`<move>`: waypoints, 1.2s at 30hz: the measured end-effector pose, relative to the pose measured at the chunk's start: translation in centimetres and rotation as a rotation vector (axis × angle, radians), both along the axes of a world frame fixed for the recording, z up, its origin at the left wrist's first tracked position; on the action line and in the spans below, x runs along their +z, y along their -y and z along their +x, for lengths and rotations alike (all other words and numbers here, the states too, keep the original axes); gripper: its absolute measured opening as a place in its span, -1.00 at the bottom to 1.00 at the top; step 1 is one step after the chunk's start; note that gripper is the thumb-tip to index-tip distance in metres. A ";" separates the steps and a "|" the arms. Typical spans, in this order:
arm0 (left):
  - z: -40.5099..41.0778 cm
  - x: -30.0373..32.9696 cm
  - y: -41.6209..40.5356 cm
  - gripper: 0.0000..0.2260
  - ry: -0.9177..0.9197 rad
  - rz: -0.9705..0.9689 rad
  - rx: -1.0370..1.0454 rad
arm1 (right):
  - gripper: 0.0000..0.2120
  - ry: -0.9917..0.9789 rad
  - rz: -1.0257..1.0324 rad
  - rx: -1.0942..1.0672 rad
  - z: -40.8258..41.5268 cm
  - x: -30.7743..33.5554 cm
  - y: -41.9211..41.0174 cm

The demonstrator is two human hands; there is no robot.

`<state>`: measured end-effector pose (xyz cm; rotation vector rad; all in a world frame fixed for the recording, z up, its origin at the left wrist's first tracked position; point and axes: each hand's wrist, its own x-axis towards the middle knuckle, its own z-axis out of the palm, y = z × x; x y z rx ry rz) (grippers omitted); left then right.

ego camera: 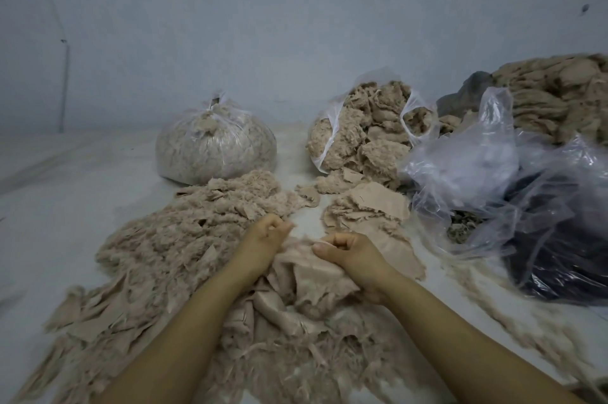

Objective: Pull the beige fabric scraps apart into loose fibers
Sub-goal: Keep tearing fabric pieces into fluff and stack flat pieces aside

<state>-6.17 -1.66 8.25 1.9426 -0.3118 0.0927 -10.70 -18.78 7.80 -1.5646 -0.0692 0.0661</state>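
A beige fabric scrap (301, 247) stretches between my two hands at the centre of the view, thin and fraying in the gap. My left hand (265, 239) pinches its left end with curled fingers. My right hand (348, 252) grips its right end, thumb pointing left. Under my hands lies a bunch of crumpled beige scraps (296, 291). A wide heap of loose beige fibers (171, 245) spreads to the left and toward me. A small stack of flat scraps (368, 209) lies just beyond my right hand.
A tied clear bag of fibers (215, 143) stands at the back centre. An open clear bag of scraps (365, 130) leans to its right. Empty clear plastic bags (493, 180) and a dark bag (559, 255) crowd the right, with another beige pile (556, 97) behind. The white floor (65, 193) meets a pale wall.
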 end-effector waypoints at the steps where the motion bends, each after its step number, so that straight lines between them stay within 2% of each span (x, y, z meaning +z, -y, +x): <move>1: 0.3 0.1 -0.4 -0.77 0.019 -0.002 0.073 | -0.84 -0.016 0.007 -0.003 0.0 -0.1 0.4; 3: 0.9 0.1 -1.3 -0.75 0.049 0.012 0.174 | -0.70 -0.032 0.056 -0.042 -0.1 -0.1 1.3; 5: 1.0 0.1 -2.0 -0.74 0.075 0.123 0.183 | -0.66 -0.026 0.090 -0.073 -0.1 0.2 2.2; 7: 0.6 0.1 -1.8 -0.76 0.138 0.377 0.133 | -0.69 -0.013 0.092 -0.060 0.0 0.5 2.5; 8: 0.3 0.2 -1.2 -0.74 0.201 0.455 0.117 | -0.73 -0.004 0.091 -0.040 0.1 0.6 2.4; 9: 0.0 0.3 -0.4 -0.71 0.264 0.446 0.102 | -0.77 0.007 0.093 -0.015 0.2 0.6 2.1; 11: -0.9 0.8 1.3 -0.69 0.221 0.237 0.039 | -0.83 0.028 0.124 0.023 0.3 0.6 1.4; 14: -1.8 1.0 2.9 -0.80 -0.075 -0.089 -0.119 | -0.87 0.048 0.152 -0.005 0.3 0.6 0.7; 18: -1.6 1.0 2.2 -0.78 -0.158 -0.358 0.027 | -0.84 0.041 0.039 -0.059 -0.1 0.0 1.7; 24: -1.0 1.1 0.8 -0.79 -0.258 -0.480 0.102 | -0.75 -0.011 -0.074 -0.089 -0.7 -1.1 4.1; 27: -0.6 1.6 0.6 -0.78 -0.274 -0.572 0.146 | -0.71 -0.061 -0.153 -0.016 -1.0 -1.3 5.0; 31: -0.6 2.3 -0.1 -0.80 -0.262 -0.570 0.091 | -0.79 -0.168 -0.424 0.272 -2.0 -0.5 6.2; 32: -0.7 2.4 0.0 -0.82 -0.275 -0.578 0.055 | -0.80 -0.170 -0.454 0.302 -2.1 -0.2 6.2; 34: -1.0 2.6 0.4 -0.85 -0.322 -0.589 -0.017 | -0.87 -0.128 -0.460 0.221 -2.0 0.3 5.4; 36: -1.2 2.8 0.9 -0.85 -0.350 -0.580 -0.045 | -0.64 -0.127 -0.361 0.113 -1.5 0.5 4.3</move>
